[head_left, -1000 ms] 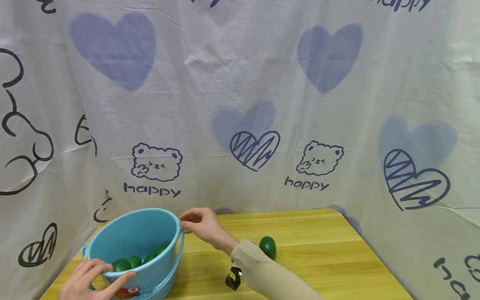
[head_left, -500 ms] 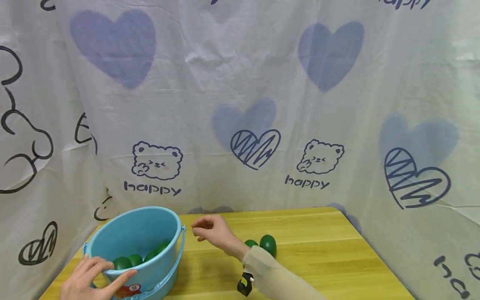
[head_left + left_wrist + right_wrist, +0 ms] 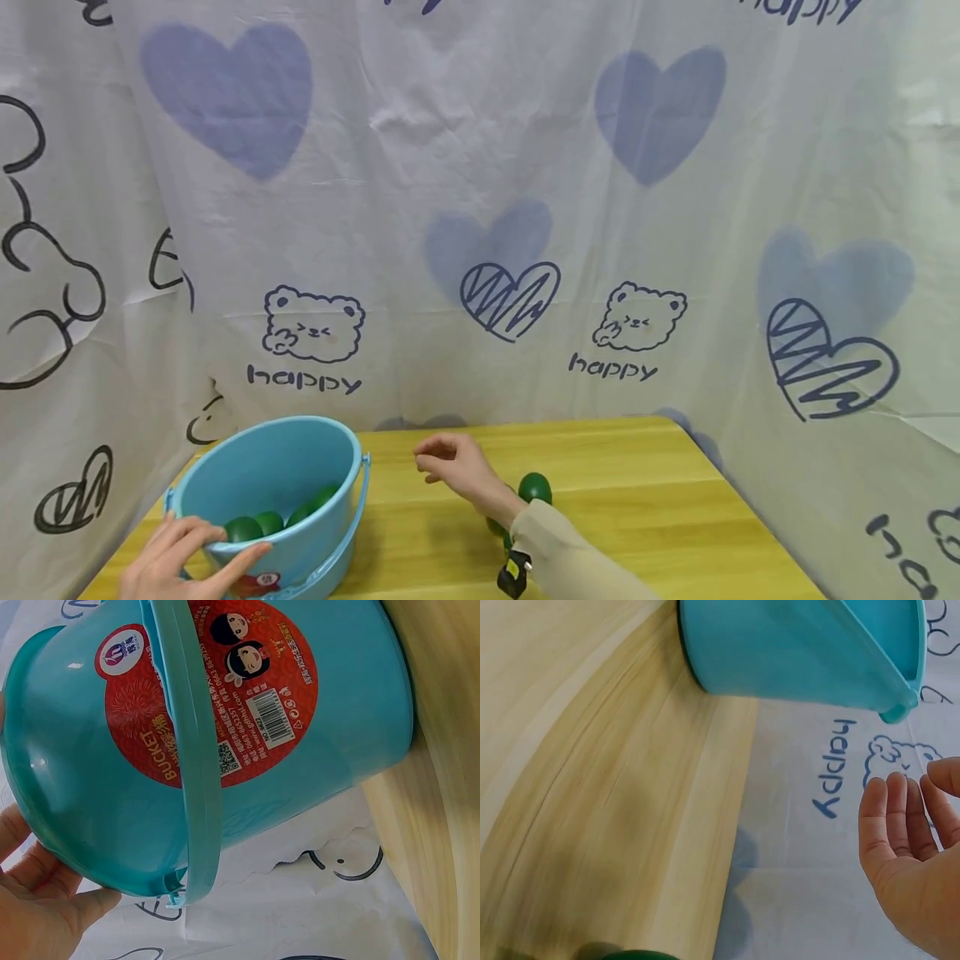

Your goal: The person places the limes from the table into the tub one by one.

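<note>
A light blue bucket (image 3: 262, 467) with a red round label (image 3: 255, 750) stands at the left of the table. Several dark green, smooth oval things, like avocados (image 3: 243, 529), lie inside it. My left hand (image 3: 172, 560) grips the bucket's near rim, thumb outside and fingers over the edge. To the right of the bucket, my right hand (image 3: 465, 468) is raised above the table with loosely bent fingers and nothing in it. More of the green oval things (image 3: 535, 487) lie on the table, partly hidden behind my right forearm.
The yellow wood-grain table (image 3: 637, 475) reaches back to a white printed curtain (image 3: 480, 167), which also closes off both sides. The bucket's handle (image 3: 199, 787) hangs down along its near side. A small black device (image 3: 513, 575) is strapped under my right wrist.
My right hand has left the bucket's right rim beside the handle joint and moved right, toward the green things on the table. My left hand and the bucket have stayed in place.
</note>
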A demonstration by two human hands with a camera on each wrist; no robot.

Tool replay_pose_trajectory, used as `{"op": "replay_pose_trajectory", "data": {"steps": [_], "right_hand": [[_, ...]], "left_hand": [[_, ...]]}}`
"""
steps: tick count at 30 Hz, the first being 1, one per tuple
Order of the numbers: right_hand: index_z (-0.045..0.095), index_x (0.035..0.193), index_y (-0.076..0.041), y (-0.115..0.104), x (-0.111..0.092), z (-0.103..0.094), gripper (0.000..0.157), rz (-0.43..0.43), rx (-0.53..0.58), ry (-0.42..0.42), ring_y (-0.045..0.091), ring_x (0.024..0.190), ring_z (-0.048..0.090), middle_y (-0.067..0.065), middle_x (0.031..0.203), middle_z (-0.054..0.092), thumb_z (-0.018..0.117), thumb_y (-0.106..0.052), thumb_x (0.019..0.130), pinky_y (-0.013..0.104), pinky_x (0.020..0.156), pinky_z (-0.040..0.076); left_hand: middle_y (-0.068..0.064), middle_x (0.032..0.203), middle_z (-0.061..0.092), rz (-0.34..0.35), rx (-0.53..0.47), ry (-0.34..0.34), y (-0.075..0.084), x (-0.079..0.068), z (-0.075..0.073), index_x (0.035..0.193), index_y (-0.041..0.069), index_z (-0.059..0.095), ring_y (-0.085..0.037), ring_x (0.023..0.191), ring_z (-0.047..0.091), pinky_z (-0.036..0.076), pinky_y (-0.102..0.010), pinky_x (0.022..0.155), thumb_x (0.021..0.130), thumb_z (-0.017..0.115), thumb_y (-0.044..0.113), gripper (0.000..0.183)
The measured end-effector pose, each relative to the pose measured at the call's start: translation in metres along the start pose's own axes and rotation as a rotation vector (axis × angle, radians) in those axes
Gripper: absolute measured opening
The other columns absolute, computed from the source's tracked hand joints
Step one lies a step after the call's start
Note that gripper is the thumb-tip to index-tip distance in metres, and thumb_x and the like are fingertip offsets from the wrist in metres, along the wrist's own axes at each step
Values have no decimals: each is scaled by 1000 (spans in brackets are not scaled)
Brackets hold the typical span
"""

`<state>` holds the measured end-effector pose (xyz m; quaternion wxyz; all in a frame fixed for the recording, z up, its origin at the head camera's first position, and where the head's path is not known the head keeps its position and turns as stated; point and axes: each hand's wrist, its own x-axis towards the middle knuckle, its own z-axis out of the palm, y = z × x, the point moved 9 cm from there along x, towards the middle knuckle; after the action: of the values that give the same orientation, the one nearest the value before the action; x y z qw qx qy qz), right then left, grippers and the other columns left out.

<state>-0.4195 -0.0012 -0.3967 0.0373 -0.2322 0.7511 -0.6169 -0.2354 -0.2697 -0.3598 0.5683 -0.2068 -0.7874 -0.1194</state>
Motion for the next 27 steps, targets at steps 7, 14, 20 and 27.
{"op": "replay_pose_trajectory", "data": {"steps": [7, 14, 20, 27], "right_hand": [[70, 108, -7, 9, -1, -10, 18, 39, -7, -4, 15, 90, 65, 6, 102, 69, 65, -18, 96, 33, 78, 58], [67, 113, -4, 14, -8, -28, 22, 18, -57, -48, 17, 93, 66, 11, 111, 68, 62, -18, 98, 33, 79, 58], [67, 114, -4, 32, -12, -54, 24, 68, -134, -24, 23, 98, 66, 12, 113, 67, 63, -20, 97, 34, 81, 57], [70, 110, -7, 49, -21, -93, 21, 98, -298, 75, 21, 100, 64, 8, 111, 69, 67, -21, 94, 41, 88, 54]], "left_hand": [[-1, 75, 58, 106, 37, -3, 7, -2, -1, 85, 33, 77, -18, 67, 47, 37, -32, 66, 98, 44, 59, 44], [-2, 77, 57, 150, 78, -76, 9, 1, -1, 94, 38, 78, -18, 69, 47, 42, -42, 61, 104, 34, 51, 47], [-1, 80, 57, 142, 82, -108, 8, -1, 1, 95, 39, 78, -18, 72, 47, 41, -40, 67, 100, 35, 60, 48], [-2, 78, 58, 131, 46, -27, 8, -2, 0, 90, 37, 78, -20, 69, 47, 33, -33, 71, 100, 40, 59, 45]]}}
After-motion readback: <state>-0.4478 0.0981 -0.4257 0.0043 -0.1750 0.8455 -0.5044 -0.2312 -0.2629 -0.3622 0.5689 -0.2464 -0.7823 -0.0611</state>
